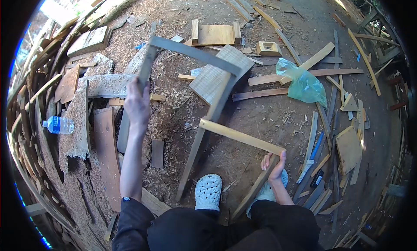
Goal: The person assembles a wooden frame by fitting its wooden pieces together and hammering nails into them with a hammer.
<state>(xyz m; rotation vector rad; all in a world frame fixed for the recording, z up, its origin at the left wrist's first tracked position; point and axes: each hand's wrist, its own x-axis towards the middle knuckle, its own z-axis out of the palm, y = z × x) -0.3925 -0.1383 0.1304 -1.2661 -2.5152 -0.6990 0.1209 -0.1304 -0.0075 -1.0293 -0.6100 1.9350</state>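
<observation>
Beyond right hand [277, 170], outstretched left hand [137, 107] grips frame [216, 103].

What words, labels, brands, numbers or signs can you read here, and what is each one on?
None can be read.
Plastic bottle: blue label, its print too small and blurred.
Dark sleeve: a small pale mark at the cuff, too small to tell whether it is lettering.
Green plastic bag: no legible print.
Wooden frame: no lettering visible.
</observation>
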